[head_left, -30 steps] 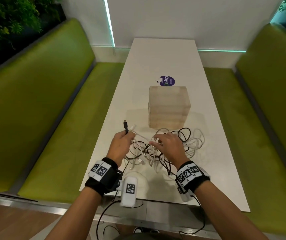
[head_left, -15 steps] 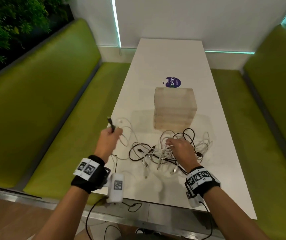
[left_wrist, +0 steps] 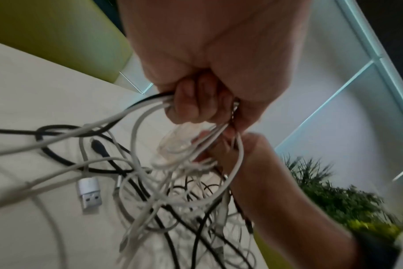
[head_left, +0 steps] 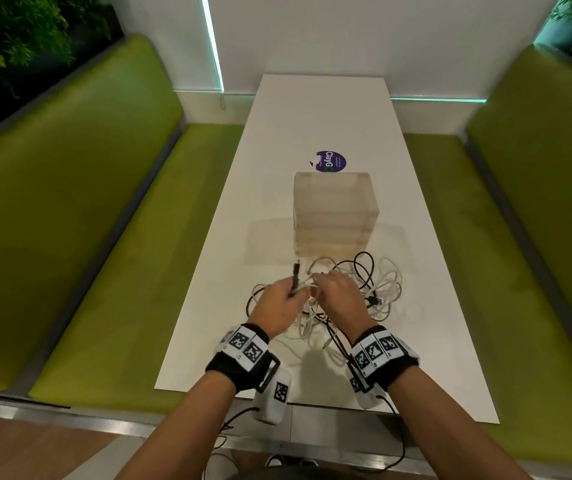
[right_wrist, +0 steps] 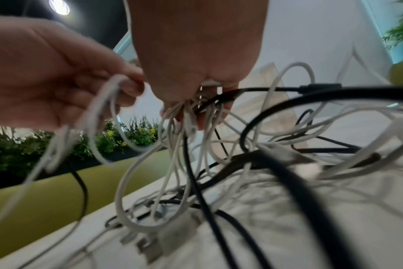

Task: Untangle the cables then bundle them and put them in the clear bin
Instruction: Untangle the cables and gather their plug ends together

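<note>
White-black cables point(head_left: 357, 292) tangled beneath; left hand point(head_left: 277, 306), right hand point(head_left: 340, 296) both gripping strands.

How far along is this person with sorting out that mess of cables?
Barely started. Nothing looks finished: the black and white cables lie knotted together on the table, with no tidy bundle in view, and the clear bin seems to hold none. In hand: the left hand grips several strands, a black plug end sticking up, while the right hand pinches more. Left: separating, bundling, binning.
</note>
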